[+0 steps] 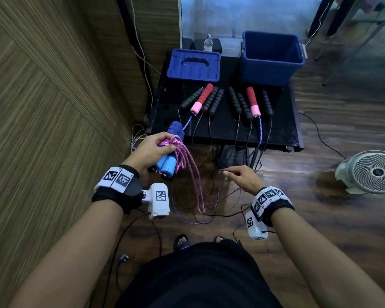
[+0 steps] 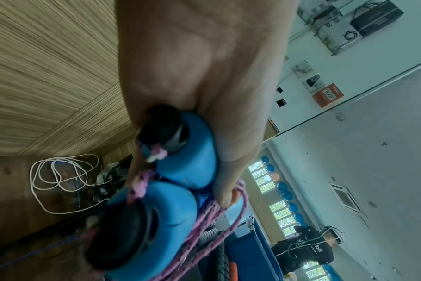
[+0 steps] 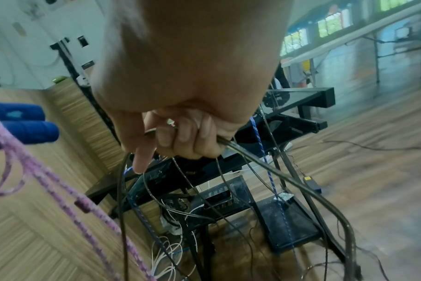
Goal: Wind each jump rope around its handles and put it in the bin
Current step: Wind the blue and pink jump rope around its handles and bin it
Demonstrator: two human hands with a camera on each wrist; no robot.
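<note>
- The left hand (image 1: pixel 152 150) is clamped around two blue handles (image 1: pixel 168 161) held side by side, with the thumb pressing a bunch of pink rope (image 1: pixel 188 165) against them.
- The pink rope hangs from the handles in long loops, in front of the table's (image 1: pixel 276 134) near edge.
- The right hand (image 1: pixel 242 177) is curled around a thin dark cord (image 3: pixel 272 169), gripping it below the table's near edge.
- The blue bin (image 1: pixel 271 56) stands open at the table's far right corner; its lid (image 1: pixel 193 65) lies at the far left corner.
- Black and red-pink handles (image 1: pixel 252 101) lie in a row across the middle of the table, their cords trailing over the near edge.
- A white fan (image 1: pixel 373 172) stands on the floor at the right.
</note>
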